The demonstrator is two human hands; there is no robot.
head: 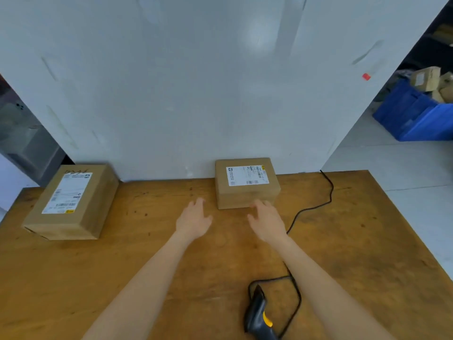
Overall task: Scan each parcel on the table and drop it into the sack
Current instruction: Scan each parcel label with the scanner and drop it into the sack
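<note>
Count: we count two parcels, the left parcel [71, 201] and the right parcel [246, 184]; two hands; one scanner [257, 312]; one bench [147, 253].
Left hand [193, 220]: bare forearm extended, palm down over the bench between the parcels; grip spread, holding nothing.
Right hand [267, 222]: palm down, grip spread and empty; fingertips at the right parcel's near face, contact we cannot tell.
Left parcel: larger brown carton, white label on top, far left corner of the bench.
Right parcel: smaller brown carton, white barcode label, against the white wall.
Scanner: black with yellow trigger, lying at the near edge; its black cable [328, 195] runs to the far right.
Crate [414, 116]: blue, on the floor, holding cartons.
</note>
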